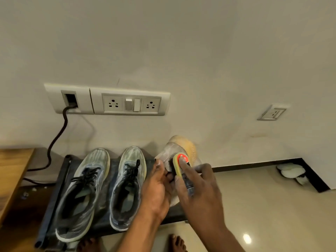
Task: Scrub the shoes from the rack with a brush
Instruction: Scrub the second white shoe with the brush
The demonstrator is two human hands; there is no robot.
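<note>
A pale shoe with a tan sole (183, 148) is lifted above the right end of the dark shoe rack (60, 180), toe pointing up at the wall. My left hand (156, 190) grips it from the left side. My right hand (198, 186) holds a yellow-edged brush with a red label (179, 163) against the shoe's side, index finger lying along the top of the brush. A pair of grey sneakers with black laces, the left one (81, 191) and the right one (127, 186), lies on the rack.
A white socket and switch panel (131, 102) is on the wall above the rack, with a black cable (58, 135) hanging to the left. A wooden surface (12, 171) borders the rack's left. White footwear (291, 171) lies in the right corner. My bare feet (177, 242) stand on the tiled floor.
</note>
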